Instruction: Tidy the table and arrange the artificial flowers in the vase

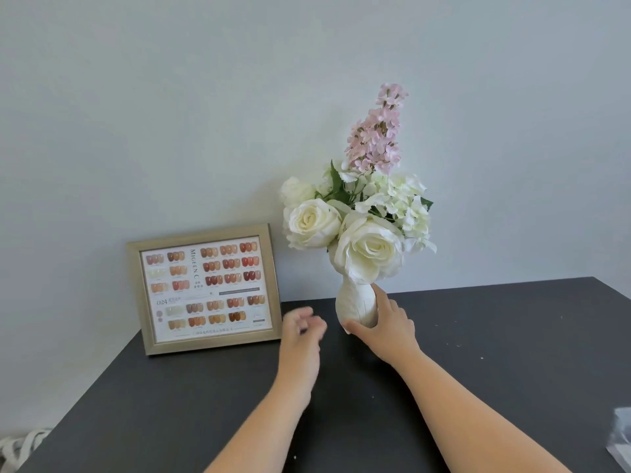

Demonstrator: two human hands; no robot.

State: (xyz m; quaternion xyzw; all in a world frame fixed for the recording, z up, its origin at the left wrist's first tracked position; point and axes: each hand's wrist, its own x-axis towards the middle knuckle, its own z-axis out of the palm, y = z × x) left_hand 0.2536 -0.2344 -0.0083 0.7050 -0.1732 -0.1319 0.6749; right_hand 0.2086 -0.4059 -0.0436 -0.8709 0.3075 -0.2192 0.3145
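A cream, textured vase (355, 303) stands on the dark table (512, 336) near the back wall. It holds white roses (367, 249), pale hydrangea blooms (408, 203) and a tall pink flower spike (377, 131). My right hand (387, 327) wraps the lower right side of the vase, thumb across its base. My left hand (302, 331) hovers just left of the vase, blurred, fingers loosely curled, holding nothing and not touching the vase.
A gold-framed colour sample chart (205, 288) leans against the wall at the table's back left. A clear plastic wrapper (621, 438) lies at the right edge. Pale rope or cloth (20, 445) sits off the table's left corner. Small crumbs dot the right side.
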